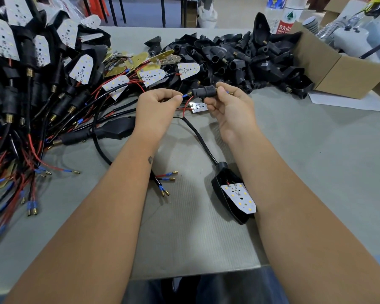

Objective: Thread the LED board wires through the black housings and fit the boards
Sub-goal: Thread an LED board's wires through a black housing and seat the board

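From my head camera: my left hand (157, 106) is curled, thumb and forefinger pinching a blue-sleeved wire end (185, 95) and aiming it at the mouth of a small black housing (203, 92). My right hand (227, 104) grips that housing from behind, fingers wrapped round its ribbed stem, and a second blue-and-brass terminal (229, 92) pokes out just past my knuckle. Right under the housing, between my two hands, hangs the little LED board (199, 107), its red wire (187, 104) looping up toward my left fingertips.

Down beside my right forearm, a housing with its board set in (235, 194) lies on the grey table (316, 161), its black cable (198, 137) running up between my wrists. To the left sits the heap of assembled units (31, 73); beyond my hands, loose boards (151, 76), then the pile of empty housings (239, 55) next to a cardboard box (329, 69).
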